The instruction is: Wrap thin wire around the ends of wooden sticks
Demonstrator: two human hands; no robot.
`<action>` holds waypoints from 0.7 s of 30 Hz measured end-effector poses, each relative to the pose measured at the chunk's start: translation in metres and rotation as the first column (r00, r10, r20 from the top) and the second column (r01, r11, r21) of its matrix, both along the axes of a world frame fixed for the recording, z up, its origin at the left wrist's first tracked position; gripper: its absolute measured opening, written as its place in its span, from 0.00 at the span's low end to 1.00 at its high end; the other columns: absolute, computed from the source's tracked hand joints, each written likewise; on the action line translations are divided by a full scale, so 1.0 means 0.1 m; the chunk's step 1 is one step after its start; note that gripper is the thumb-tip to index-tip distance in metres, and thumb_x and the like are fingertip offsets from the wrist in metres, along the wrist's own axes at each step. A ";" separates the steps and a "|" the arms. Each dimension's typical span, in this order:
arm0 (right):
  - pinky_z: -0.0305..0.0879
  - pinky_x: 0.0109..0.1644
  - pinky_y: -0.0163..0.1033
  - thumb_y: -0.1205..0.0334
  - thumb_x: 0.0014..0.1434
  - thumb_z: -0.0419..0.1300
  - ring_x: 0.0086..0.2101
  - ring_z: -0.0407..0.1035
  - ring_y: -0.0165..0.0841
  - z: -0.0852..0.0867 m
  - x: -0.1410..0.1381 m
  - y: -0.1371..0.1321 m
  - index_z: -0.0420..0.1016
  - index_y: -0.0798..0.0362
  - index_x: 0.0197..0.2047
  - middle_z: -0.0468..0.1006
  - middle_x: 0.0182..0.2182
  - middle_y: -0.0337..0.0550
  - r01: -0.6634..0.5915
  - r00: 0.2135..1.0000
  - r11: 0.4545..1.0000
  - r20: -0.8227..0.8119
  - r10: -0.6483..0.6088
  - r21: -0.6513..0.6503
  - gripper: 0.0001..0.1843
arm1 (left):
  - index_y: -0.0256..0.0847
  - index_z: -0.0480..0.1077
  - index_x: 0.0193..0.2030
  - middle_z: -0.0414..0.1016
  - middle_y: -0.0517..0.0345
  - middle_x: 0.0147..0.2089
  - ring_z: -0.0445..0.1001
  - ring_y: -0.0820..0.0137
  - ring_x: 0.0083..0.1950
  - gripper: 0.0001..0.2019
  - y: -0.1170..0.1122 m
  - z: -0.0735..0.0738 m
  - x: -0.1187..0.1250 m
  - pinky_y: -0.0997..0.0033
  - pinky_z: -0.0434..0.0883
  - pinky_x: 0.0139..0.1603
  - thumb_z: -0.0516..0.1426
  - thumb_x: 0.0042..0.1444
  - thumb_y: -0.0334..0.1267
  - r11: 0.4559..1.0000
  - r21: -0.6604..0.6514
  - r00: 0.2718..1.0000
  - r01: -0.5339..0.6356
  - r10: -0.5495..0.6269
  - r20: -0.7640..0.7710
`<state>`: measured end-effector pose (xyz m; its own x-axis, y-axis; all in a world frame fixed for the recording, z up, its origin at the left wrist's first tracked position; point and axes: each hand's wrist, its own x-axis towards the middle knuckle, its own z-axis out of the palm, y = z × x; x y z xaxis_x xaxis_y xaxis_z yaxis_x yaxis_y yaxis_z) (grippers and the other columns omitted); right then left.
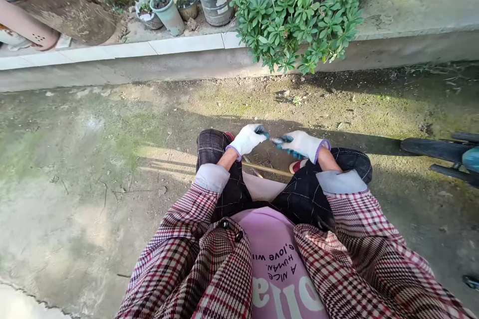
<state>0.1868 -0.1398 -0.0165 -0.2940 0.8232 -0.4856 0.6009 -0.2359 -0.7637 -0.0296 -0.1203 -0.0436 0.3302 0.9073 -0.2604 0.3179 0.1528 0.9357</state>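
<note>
Left hand (pixel 245 140) and right hand (pixel 302 145), white-gloved with blue-coated tips, curled, fingertips (pixel 262 132) facing across a narrow gap; pinching: cannot tell. Small grey sliver (pixel 276 140) at the right fingertips, unidentified. Wooden rod (pixel 267 170) lies just below the grip, beside the knees (pixel 211 147). Leafy green plant (pixel 295 22) well ahead.

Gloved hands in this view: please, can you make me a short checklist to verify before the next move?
Left hand and right hand gloved: ok.
Forearms covered: not ok, bare skin shows above the left cuff and on the right side too.
Stick free of both hands: ok, it passes below them.
Hands empty: cannot tell, the fingertips curl close together.
Dark object clear of the right knee: ok, they are apart.
</note>
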 end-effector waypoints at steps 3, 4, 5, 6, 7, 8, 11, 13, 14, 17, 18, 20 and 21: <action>0.58 0.21 0.34 0.57 0.54 0.70 0.17 0.61 0.28 0.12 0.10 0.41 0.74 0.51 0.29 0.68 0.15 0.33 0.102 0.994 0.994 0.030 -0.103 0.041 0.11 | 0.34 0.76 0.33 0.73 0.63 0.28 0.65 0.77 0.29 0.05 0.38 0.20 0.16 0.75 0.61 0.33 0.58 0.51 0.28 0.996 0.091 0.999 0.011 -0.014 0.030; 0.58 0.20 0.33 0.57 0.54 0.70 0.17 0.61 0.27 0.16 0.11 0.54 0.72 0.51 0.29 0.68 0.16 0.33 0.164 0.986 0.985 0.003 -0.165 0.043 0.11 | 0.34 0.76 0.34 0.73 0.63 0.28 0.65 0.77 0.29 0.05 0.51 0.26 0.22 0.75 0.61 0.33 0.58 0.52 0.28 0.992 0.123 0.999 0.000 -0.006 0.053; 0.58 0.19 0.33 0.58 0.55 0.69 0.16 0.61 0.27 0.19 0.11 0.66 0.72 0.51 0.30 0.69 0.16 0.34 0.225 0.974 0.973 -0.049 -0.222 0.044 0.11 | 0.34 0.76 0.34 0.73 0.63 0.28 0.65 0.77 0.29 0.04 0.64 0.33 0.27 0.75 0.62 0.33 0.59 0.53 0.28 0.990 0.144 0.997 -0.011 -0.001 0.080; 0.58 0.18 0.33 0.58 0.55 0.69 0.16 0.61 0.27 0.22 0.11 0.78 0.72 0.51 0.31 0.70 0.17 0.34 0.283 0.954 0.958 -0.115 -0.277 0.040 0.10 | 0.34 0.75 0.34 0.72 0.63 0.28 0.65 0.78 0.28 0.04 0.76 0.38 0.32 0.75 0.62 0.33 0.59 0.54 0.28 0.989 0.147 0.994 -0.016 0.001 0.105; 0.59 0.18 0.33 0.58 0.56 0.68 0.16 0.62 0.27 0.24 0.11 0.88 0.72 0.52 0.32 0.70 0.18 0.35 0.335 0.927 0.942 -0.193 -0.323 0.032 0.10 | 0.33 0.75 0.35 0.71 0.63 0.27 0.65 0.78 0.28 0.03 0.88 0.43 0.37 0.75 0.63 0.32 0.59 0.55 0.28 0.991 0.129 0.991 -0.023 0.006 0.132; 0.60 0.17 0.34 0.57 0.57 0.67 0.16 0.62 0.27 0.24 0.11 0.98 0.72 0.52 0.34 0.71 0.18 0.35 0.379 0.894 0.925 -0.268 -0.360 0.021 0.10 | 0.33 0.75 0.36 0.72 0.63 0.28 0.66 0.79 0.27 0.04 0.99 0.46 0.41 0.75 0.63 0.32 0.59 0.56 0.28 0.995 0.095 0.987 -0.027 0.011 0.163; 0.63 0.18 0.35 0.52 0.60 0.64 0.17 0.62 0.28 0.20 0.14 1.24 0.72 0.51 0.38 0.72 0.20 0.36 0.514 0.770 0.857 -0.423 -0.477 -0.031 0.11 | 0.32 0.76 0.40 0.73 0.61 0.28 0.67 0.80 0.26 0.04 1.26 0.43 0.48 0.76 0.64 0.31 0.60 0.58 0.28 1.000 -0.021 0.974 -0.003 0.007 0.226; 0.65 0.18 0.35 0.49 0.60 0.64 0.18 0.62 0.28 0.13 0.18 1.37 0.71 0.50 0.39 0.71 0.21 0.35 0.579 0.697 0.811 -0.462 -0.547 -0.086 0.14 | 0.31 0.76 0.40 0.73 0.61 0.27 0.67 0.80 0.25 0.04 1.37 0.31 0.50 0.76 0.64 0.30 0.60 0.58 0.29 0.997 -0.081 0.969 0.017 0.004 0.247; 0.65 0.18 0.34 0.47 0.60 0.64 0.18 0.62 0.28 0.10 0.20 1.42 0.71 0.50 0.40 0.71 0.21 0.35 0.593 0.674 0.798 -0.474 -0.566 -0.109 0.15 | 0.32 0.76 0.39 0.72 0.62 0.26 0.66 0.80 0.24 0.04 1.40 0.23 0.51 0.76 0.64 0.29 0.61 0.58 0.29 0.994 -0.110 0.968 0.021 0.007 0.252; 0.65 0.17 0.34 0.43 0.58 0.66 0.18 0.64 0.28 0.07 0.23 1.48 0.70 0.50 0.42 0.72 0.22 0.34 0.521 0.691 0.841 -0.507 -0.515 -0.145 0.20 | 0.33 0.75 0.36 0.70 0.64 0.23 0.66 0.80 0.23 0.02 1.47 0.02 0.52 0.78 0.63 0.27 0.60 0.57 0.27 0.981 -0.190 0.970 0.028 0.019 0.241; 0.64 0.17 0.33 0.41 0.57 0.66 0.17 0.64 0.27 0.09 0.24 1.48 0.71 0.50 0.42 0.72 0.21 0.34 0.466 0.718 0.872 -0.511 -0.473 -0.153 0.22 | 0.33 0.75 0.35 0.70 0.64 0.23 0.65 0.80 0.23 0.02 1.50 -0.03 0.52 0.78 0.63 0.27 0.60 0.56 0.27 0.979 -0.200 0.971 0.042 0.007 0.237; 0.63 0.17 0.33 0.39 0.55 0.67 0.17 0.63 0.27 0.13 0.25 1.45 0.71 0.51 0.42 0.72 0.21 0.34 0.297 0.779 0.938 -0.522 -0.347 -0.180 0.25 | 0.34 0.75 0.30 0.71 0.63 0.24 0.66 0.79 0.24 0.03 1.56 -0.08 0.51 0.77 0.64 0.28 0.61 0.54 0.26 0.980 -0.185 0.969 0.075 -0.028 0.246; 0.63 0.16 0.33 0.39 0.52 0.69 0.17 0.63 0.27 0.15 0.26 1.43 0.71 0.51 0.40 0.73 0.20 0.34 0.197 0.817 0.961 -0.509 -0.271 -0.196 0.25 | 0.34 0.74 0.29 0.72 0.62 0.25 0.67 0.78 0.26 0.04 1.60 -0.09 0.49 0.76 0.65 0.30 0.61 0.52 0.25 0.980 -0.167 0.962 0.112 -0.065 0.266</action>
